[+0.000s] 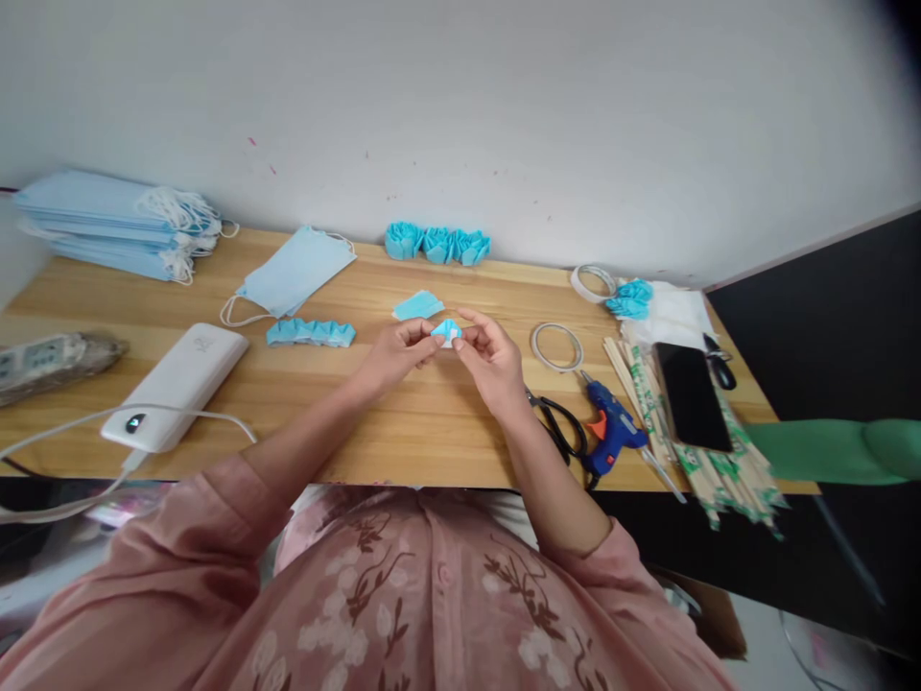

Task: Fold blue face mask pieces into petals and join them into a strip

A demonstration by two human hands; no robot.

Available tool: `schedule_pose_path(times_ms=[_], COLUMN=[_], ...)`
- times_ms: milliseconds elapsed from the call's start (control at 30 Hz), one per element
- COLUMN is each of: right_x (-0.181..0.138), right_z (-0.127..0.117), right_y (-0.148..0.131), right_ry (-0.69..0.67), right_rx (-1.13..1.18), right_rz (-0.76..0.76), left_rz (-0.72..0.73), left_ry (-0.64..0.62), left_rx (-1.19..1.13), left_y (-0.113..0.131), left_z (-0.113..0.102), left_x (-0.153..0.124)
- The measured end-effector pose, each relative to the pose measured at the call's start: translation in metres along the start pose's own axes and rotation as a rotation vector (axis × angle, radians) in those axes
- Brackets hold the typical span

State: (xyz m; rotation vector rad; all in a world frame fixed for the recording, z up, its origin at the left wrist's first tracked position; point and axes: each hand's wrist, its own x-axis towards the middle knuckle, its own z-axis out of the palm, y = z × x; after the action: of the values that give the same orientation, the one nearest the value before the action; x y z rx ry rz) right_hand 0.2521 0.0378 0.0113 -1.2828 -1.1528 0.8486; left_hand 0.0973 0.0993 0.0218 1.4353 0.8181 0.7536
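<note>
Both hands meet over the middle of the wooden table [432,432]. My left hand [395,352] and my right hand [489,357] pinch a small folded piece of blue mask fabric [447,331] between their fingertips. Just behind it lies a flat cut blue piece [417,305]. A pleated blue strip [311,332] lies to the left. Three finished blue fabric rosettes [436,243] stand in a row by the wall.
A stack of blue face masks [115,226] sits far left, one loose mask [292,274] nearer. A white power bank [177,384] with cable is left. On the right lie tape rolls [556,345], scissors [561,422], a blue glue gun [611,427], wrapped chopsticks [712,461], a phone [691,393].
</note>
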Motion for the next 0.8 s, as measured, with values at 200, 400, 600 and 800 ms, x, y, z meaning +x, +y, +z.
schedule_pose_path(times_ms=[200, 400, 600, 800], right_x=[-0.002, -0.005, -0.007, -0.007], right_z=[0.001, 0.001, 0.002, 0.002], right_y=[0.003, 0.001, -0.004, -0.001], right_ry=[-0.016, 0.147, 0.083, 0.091], right_rx=[-0.088, -0.271, -0.547, -0.567], right_rz=[-0.032, -0.173, -0.386, -0.382], left_rz=[0.031, 0.028, 0.027, 0.053], left_ry=[-0.002, 0.073, 0.065, 0.055], left_rx=[0.026, -0.006, -0.015, -0.011], left_y=[-0.003, -0.01, -0.011, -0.013], left_z=[-0.001, -0.002, -0.003, -0.003], left_x=[0.001, 0.003, 0.004, 0.003])
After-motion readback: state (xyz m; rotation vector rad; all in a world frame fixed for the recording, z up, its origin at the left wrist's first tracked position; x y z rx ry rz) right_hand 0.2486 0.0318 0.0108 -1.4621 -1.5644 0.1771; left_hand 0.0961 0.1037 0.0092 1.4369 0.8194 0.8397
